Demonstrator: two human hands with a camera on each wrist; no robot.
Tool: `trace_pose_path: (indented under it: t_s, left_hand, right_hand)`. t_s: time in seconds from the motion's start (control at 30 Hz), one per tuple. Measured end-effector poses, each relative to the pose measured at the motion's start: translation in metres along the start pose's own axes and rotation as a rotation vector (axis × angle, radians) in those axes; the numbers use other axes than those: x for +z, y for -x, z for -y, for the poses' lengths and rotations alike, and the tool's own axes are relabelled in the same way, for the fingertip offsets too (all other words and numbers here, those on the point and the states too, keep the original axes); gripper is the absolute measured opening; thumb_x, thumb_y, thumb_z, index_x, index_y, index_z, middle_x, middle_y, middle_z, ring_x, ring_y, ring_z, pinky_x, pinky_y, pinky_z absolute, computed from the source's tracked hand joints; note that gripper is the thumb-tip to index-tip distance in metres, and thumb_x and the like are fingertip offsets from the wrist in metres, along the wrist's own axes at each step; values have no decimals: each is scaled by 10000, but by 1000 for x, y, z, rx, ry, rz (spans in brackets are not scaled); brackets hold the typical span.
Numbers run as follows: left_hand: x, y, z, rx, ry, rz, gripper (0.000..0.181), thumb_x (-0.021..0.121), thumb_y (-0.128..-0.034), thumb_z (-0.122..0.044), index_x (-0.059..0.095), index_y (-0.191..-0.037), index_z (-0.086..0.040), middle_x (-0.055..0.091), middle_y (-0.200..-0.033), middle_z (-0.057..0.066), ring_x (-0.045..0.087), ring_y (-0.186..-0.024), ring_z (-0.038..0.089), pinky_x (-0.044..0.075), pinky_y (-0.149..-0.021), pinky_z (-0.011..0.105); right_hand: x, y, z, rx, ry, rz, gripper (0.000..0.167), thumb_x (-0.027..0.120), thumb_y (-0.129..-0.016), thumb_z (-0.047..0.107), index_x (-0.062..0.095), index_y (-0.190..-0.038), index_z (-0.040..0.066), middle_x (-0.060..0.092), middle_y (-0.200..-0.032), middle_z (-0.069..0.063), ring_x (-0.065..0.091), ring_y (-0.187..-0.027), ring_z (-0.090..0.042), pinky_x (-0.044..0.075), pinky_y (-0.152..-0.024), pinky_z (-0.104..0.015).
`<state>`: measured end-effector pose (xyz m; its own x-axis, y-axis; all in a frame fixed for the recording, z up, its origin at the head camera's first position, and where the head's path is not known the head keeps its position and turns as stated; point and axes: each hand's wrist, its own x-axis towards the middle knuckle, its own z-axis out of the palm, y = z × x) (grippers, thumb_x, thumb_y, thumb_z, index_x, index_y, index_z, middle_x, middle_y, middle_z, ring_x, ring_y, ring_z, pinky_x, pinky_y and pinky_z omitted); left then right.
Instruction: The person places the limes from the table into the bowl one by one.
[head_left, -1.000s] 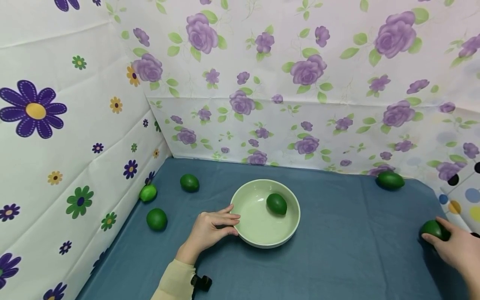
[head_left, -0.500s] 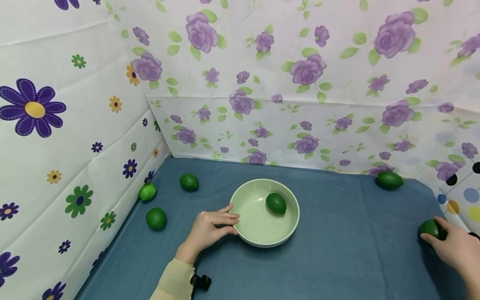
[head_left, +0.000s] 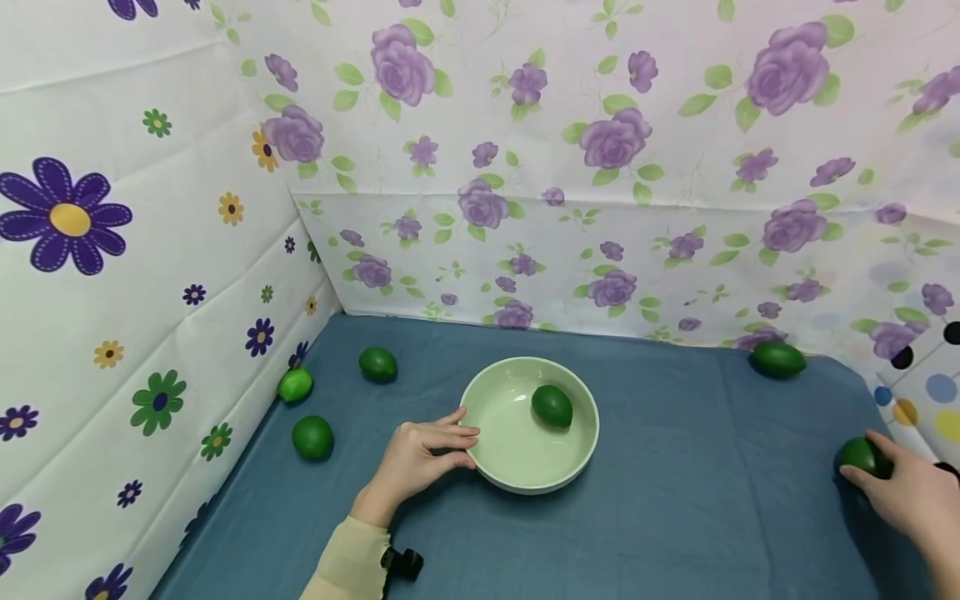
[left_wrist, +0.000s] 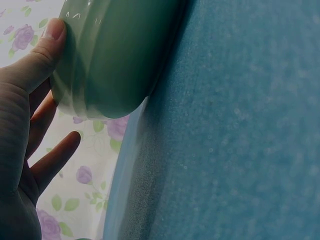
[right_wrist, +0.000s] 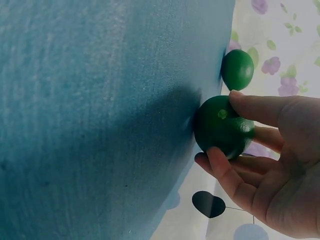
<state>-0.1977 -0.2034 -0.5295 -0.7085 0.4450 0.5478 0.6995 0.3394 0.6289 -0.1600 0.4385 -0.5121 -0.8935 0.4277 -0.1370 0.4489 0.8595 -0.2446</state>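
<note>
A pale green bowl (head_left: 502, 458) stands on the blue cloth, with one dark green lime (head_left: 552, 407) inside, right of its middle. My left hand (head_left: 423, 454) grips the bowl's left rim; the left wrist view shows the thumb (left_wrist: 54, 30) against its outer wall, while other fingers are partly hidden behind it. At the far right, my right hand (head_left: 903, 487) holds another dark green lime (head_left: 861, 458) between thumb and fingers. In the right wrist view that lime (right_wrist: 220, 125) appears to touch the cloth, its stem spot showing.
Toward the back right lies a dark green lime (head_left: 778, 359). On the left are two more dark limes, one behind (head_left: 378, 365) and one in front (head_left: 312, 438), plus a brighter lime (head_left: 296, 384) by the side wall. Flowered sheets (head_left: 525, 242) enclose the blue cloth (head_left: 660, 517).
</note>
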Motion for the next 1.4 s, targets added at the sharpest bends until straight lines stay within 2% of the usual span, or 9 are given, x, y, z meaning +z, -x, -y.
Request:
trace_pose_path:
  t_s: [0.23, 0.47, 0.6, 0.83, 1.17, 1.4]
  left_hand:
    - [-1, -1, -1, 4, -12, 2, 329, 951, -775, -172, 865, -1065, -40, 803, -1146, 11, 675, -1259, 401, 568, -999, 255]
    - [0, 0, -1, 6, -15, 0, 332, 953, -774, -176, 866, -1065, -42, 803, -1145, 9, 678, -1261, 386, 563, -1003, 251]
    - [0, 0, 0, 9, -15, -1, 330, 951, -778, -180, 866, -1066, -43, 802, -1150, 3, 678, -1264, 380, 562, -1006, 253]
    - [1, 0, 2, 11, -8, -1, 318, 950, -781, -173, 868, -1064, -55, 801, -1150, 4, 676, -1269, 374, 562, -1010, 261]
    - [0, 0, 2, 13, -12, 1, 317, 948, -785, -179, 868, -1065, -55, 801, -1150, -1, 676, -1262, 394, 563, -1009, 258]
    - [0, 0, 2, 6, -12, 1, 318, 950, -783, -182, 870, -1069, -68, 800, -1150, -5, 676, -1264, 388, 563, -1007, 256]
  right_hand:
    - [2, -1, -2, -20, -11, -16, 822, 713, -1021, 128, 206, -1621, -114, 376, -1376, -502, 436, -1184, -688, 407, -1000, -776]
    - [2, 1, -4, 16, 10, 15, 896, 685, -1043, 162, 76, -1616, -159, 335, -1429, -520, 440, -1217, -694, 441, -995, -734]
    - [2, -1, -5, 6, 25, 28, 872, 680, -1050, 179, 105, -1600, -178, 366, -1364, -517, 480, -1162, -672, 475, -931, -695]
    - [6, -4, -9, 10, 28, 17, 887, 690, -1044, 179, 100, -1604, -173, 366, -1375, -524, 489, -1156, -671, 479, -914, -689]
    - [5, -3, -6, 57, -33, 32, 906, 663, -1066, 179, 23, -1629, -128, 244, -1539, -500, 346, -1334, -699, 377, -1073, -761]
    - [5, -1, -5, 42, -52, 17, 894, 657, -1067, 171, 30, -1627, -133, 241, -1534, -504, 333, -1338, -704, 352, -1087, -772]
